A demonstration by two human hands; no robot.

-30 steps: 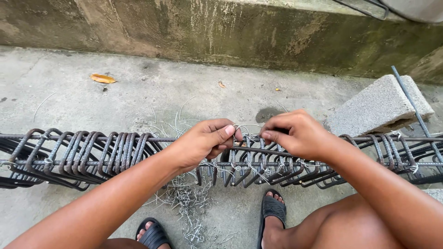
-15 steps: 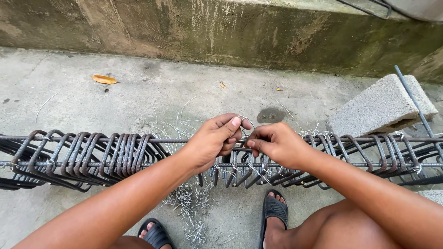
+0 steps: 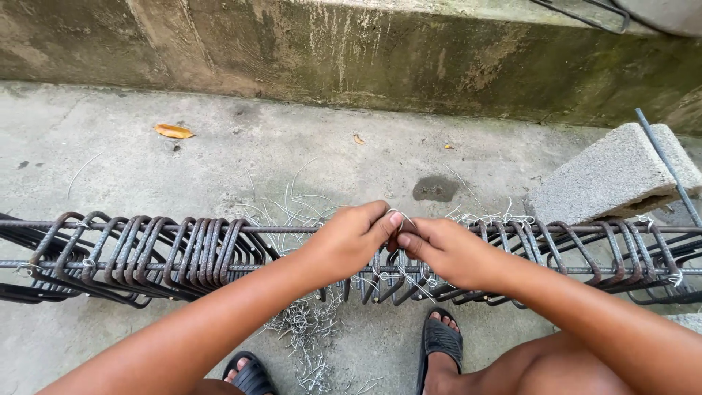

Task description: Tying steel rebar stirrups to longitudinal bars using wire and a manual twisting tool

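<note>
My left hand [image 3: 351, 238] and my right hand [image 3: 446, 252] meet over the top bar [image 3: 183, 228] of the cage [image 3: 146, 256]. Both pinch a thin wire [image 3: 401, 216] between thumb and finger, so both hands are closed tight on it. The wire sits right where my fingertips touch, on top of the bar. I hold it from two sides so it stays tight around the bar.

The bent rings [image 3: 219, 252] hang bunched along the bars, most at 9 o'clock from my hands. A block [image 3: 614, 172] at 2 o'clock holds the cage end up off the ground. Loose wire bits [image 3: 307, 329] lie at 6 o'clock, near my sandals [image 3: 441, 344]. A dry leaf [image 3: 173, 132] lies at 10 o'clock.
</note>
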